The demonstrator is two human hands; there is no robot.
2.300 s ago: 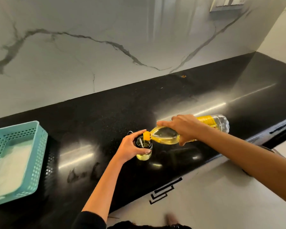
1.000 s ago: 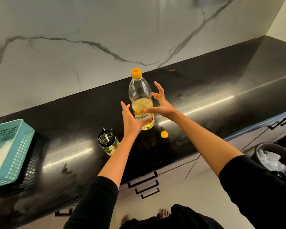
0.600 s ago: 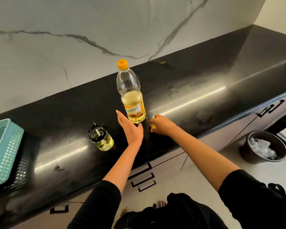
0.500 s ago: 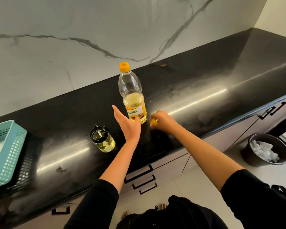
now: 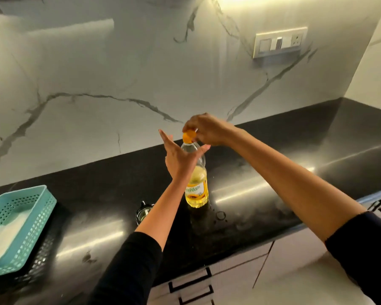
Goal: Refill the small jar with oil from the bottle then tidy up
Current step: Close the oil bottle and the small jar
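The oil bottle (image 5: 196, 190), clear plastic with a yellow label and roughly half full, stands upright on the black counter (image 5: 273, 172). My right hand (image 5: 207, 128) pinches the orange cap (image 5: 189, 137) at the bottle's mouth. In front of the bottle's shoulder, my left hand (image 5: 178, 157) has straight fingers pointing up and its thumb out across the bottle. The small glass jar (image 5: 143, 211) stands left of the bottle, mostly hidden behind my left forearm.
A teal perforated basket (image 5: 40, 208) with something white inside sits at the counter's left end. A small wet ring (image 5: 220, 215) marks the counter right of the bottle. A switch panel (image 5: 279, 41) is on the marble wall. Drawer handles (image 5: 189, 282) show below the counter edge.
My right hand picked the orange cap up off the counter and raised it to the bottle's mouth. My left hand rose from the bottle's base to its shoulder.
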